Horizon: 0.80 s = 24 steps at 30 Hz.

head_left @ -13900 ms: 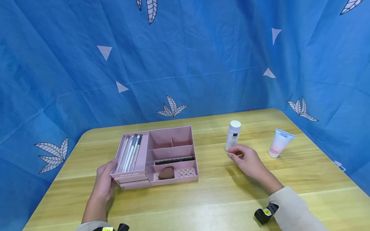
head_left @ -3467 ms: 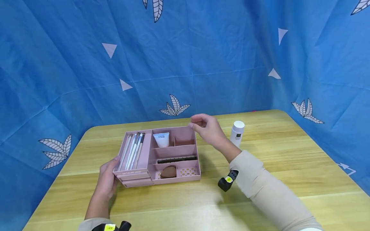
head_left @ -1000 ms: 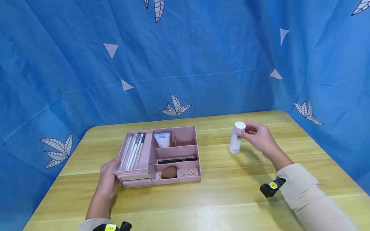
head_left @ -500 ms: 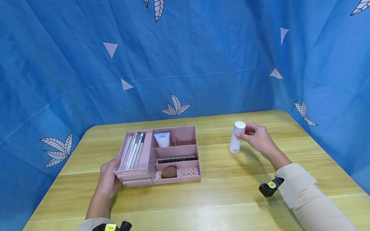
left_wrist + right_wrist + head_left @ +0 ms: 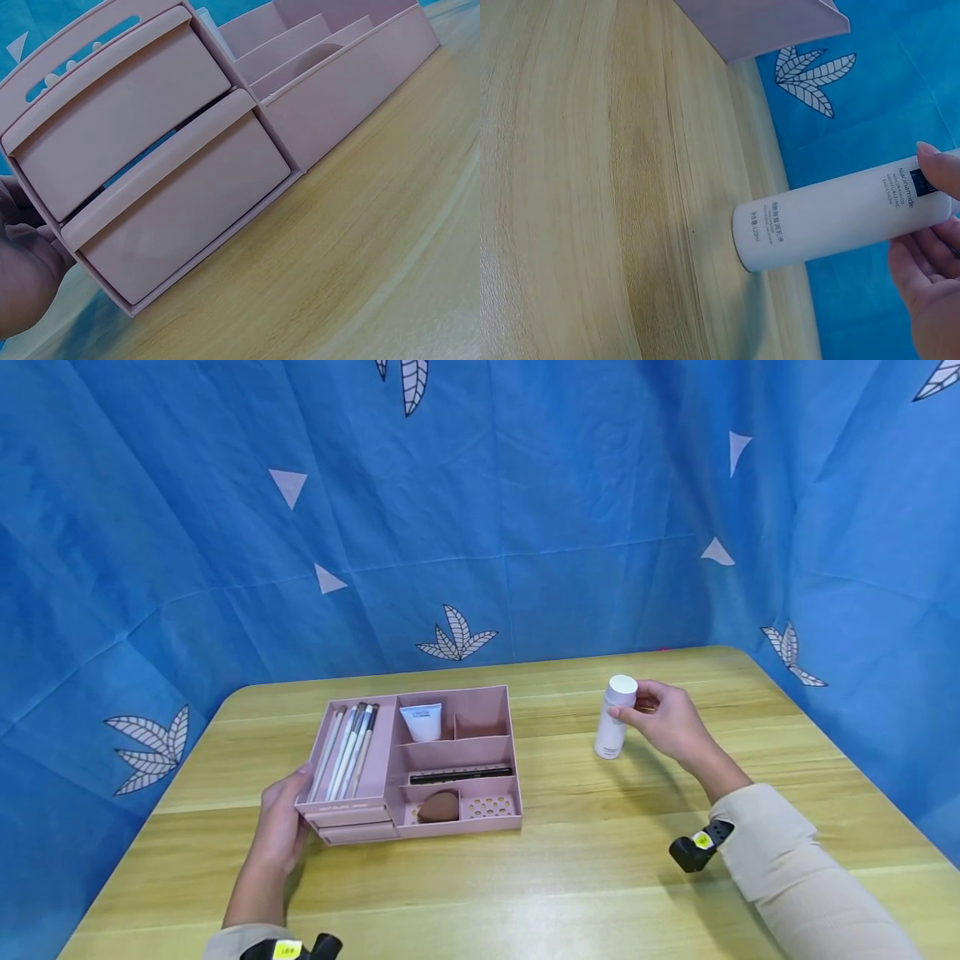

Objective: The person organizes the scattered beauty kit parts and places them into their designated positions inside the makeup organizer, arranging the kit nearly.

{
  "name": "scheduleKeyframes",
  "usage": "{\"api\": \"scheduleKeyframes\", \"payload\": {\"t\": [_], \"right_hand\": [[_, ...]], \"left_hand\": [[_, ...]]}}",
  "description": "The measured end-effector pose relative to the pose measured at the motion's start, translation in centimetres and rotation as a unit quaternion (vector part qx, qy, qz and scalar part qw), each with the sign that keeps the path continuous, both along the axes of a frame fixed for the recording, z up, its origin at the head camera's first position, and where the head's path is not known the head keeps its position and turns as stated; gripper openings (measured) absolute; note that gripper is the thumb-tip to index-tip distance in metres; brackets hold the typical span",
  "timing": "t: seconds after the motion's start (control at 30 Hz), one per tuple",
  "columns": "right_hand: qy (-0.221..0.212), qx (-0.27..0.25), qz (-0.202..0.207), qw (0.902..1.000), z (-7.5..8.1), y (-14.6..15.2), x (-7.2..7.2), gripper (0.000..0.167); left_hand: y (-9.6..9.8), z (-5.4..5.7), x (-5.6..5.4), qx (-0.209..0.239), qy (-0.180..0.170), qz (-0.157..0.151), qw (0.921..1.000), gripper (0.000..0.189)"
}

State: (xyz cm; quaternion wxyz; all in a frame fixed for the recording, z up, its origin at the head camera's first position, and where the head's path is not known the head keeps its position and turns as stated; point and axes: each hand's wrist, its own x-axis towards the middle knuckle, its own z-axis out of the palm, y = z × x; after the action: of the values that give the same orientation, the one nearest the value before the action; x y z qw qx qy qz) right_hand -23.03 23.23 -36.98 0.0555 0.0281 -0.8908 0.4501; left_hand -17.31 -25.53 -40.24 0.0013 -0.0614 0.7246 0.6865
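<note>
My right hand point(image 5: 671, 722) grips a white lotion bottle point(image 5: 611, 733) near its cap, thumb on one side and fingers on the other. The bottle stands upright, its base at the table in the right wrist view. At the left, my left hand point(image 5: 276, 825) holds the side of a pink desktop organizer point(image 5: 465, 828), thumb at the top edge, fingers partly hidden behind the side wall. Makeup brushes point(image 5: 349, 752) lie in its left tray. A squeeze tube point(image 5: 423, 724) stands in the back left compartment, a black pen-like stick point(image 5: 461, 775) in the middle one, a brown makeup sponge point(image 5: 438, 807) in front.
Two drawers point(image 5: 180, 202) close the organizer's left front. The wooden table point(image 5: 555, 877) extends between the organizer and the bottle and in front of both. A blue patterned cloth point(image 5: 562, 527) hangs behind the table and along its sides.
Since the oldest frame, the squeeze tube has gone from the table's right into the organizer. My right hand went from the organizer back to the bottle; over the last second both hands stay nearly still.
</note>
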Motion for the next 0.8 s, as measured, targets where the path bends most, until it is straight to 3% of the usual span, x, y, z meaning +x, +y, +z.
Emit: {"api": "scheduleKeyframes", "payload": {"t": [0.4,0.8], "right_hand": [[0.026,0.021,0.007,0.9994,0.2,-0.5,0.2,0.051],[0.043,0.012,0.005,0.999,2.1,-1.6,0.9,0.052]], "left_hand": [[0.0,0.1,0.0,0.002,-0.001,-0.003,1.0,0.064],[0.0,0.1,0.0,0.001,-0.003,-0.003,1.0,0.064]]}}
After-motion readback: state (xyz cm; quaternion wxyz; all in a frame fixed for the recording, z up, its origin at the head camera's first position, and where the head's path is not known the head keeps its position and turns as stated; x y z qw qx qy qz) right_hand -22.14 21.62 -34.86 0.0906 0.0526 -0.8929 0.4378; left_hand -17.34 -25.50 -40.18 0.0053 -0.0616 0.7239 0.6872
